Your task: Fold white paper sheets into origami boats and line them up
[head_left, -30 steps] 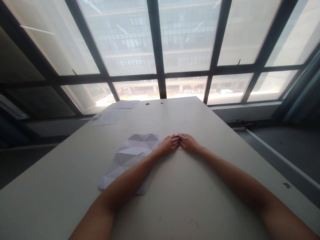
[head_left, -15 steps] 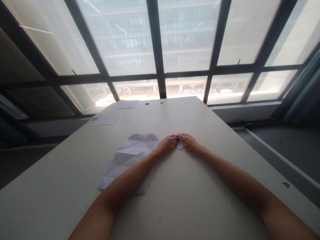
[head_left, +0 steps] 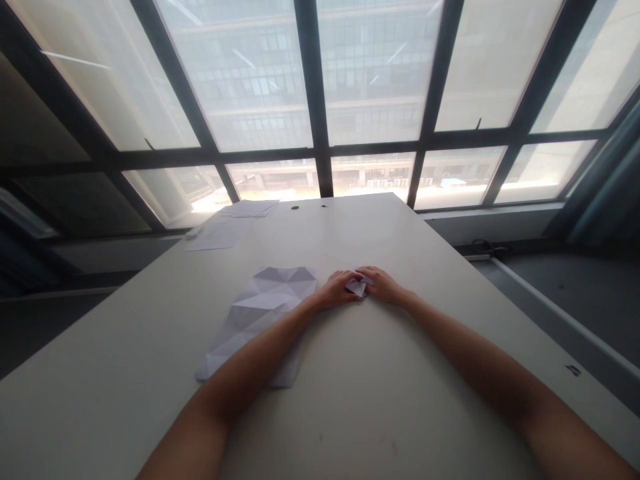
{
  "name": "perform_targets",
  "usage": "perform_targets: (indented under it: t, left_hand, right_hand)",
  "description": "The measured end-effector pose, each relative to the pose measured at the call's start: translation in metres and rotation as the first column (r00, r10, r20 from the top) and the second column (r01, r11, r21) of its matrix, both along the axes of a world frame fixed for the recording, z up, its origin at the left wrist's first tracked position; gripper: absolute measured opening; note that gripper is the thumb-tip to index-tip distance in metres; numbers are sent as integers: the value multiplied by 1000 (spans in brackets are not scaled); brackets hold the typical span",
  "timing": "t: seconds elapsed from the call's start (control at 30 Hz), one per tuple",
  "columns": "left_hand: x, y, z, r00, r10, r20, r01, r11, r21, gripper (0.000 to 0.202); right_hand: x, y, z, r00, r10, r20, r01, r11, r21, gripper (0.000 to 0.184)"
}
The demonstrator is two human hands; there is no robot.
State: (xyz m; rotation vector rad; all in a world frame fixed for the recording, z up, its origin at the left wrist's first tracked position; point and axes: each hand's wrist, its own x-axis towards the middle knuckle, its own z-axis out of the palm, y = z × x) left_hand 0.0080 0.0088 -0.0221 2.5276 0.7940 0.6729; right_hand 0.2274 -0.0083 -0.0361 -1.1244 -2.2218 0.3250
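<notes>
A small folded piece of white paper (head_left: pixel 357 287) is held between my two hands above the middle of the table. My left hand (head_left: pixel 339 289) curls round its left side, the thumb at the near edge. My right hand (head_left: pixel 382 285) grips the right side, its fingertips meeting those of the left hand at the top. Parts of the paper are hidden under the fingers. Left of my hands lies a large creased sheet of paper (head_left: pixel 265 300), marked with triangular folds and partly covered by my left forearm.
Several flat paper sheets (head_left: pixel 220 233) lie at the far left of the white table (head_left: pixel 380 413). A small dark mark or label (head_left: pixel 573 370) sits near the right edge. Two small dark round spots are at the far end, before tall windows (head_left: pixel 373 73).
The folded paper has been tilted or turned between the hands, and a flap now shows. My left thumb has shifted toward its near corner. The creased sheet stays put.
</notes>
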Motion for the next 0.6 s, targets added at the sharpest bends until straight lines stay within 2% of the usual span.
perform_targets:
  t: [0.13, 0.23, 0.4, 0.6]
  left_hand:
    - [1, 1, 1, 995, -41, 86, 47, 997, -59, 64]
    - [1, 2, 2, 985, -95, 144, 110, 989, -101, 69]
    - [0, 3, 2, 989, -89, 118, 108, 981, -159, 77]
    - [2, 4, -2, 986, -103, 134, 132, 965, -226, 75]
  right_hand:
    - [-2, -7, 8, 995, -16, 101, 20, 999, -38, 61]
    - [-5, -10, 12, 983, -80, 166, 98, 990, -103, 70]
    - [-14, -14, 16, 958, -178, 223, 220, 959, -178, 86]
    - [-21, -14, 14, 940, -255, 228, 300, 935, -189, 86]
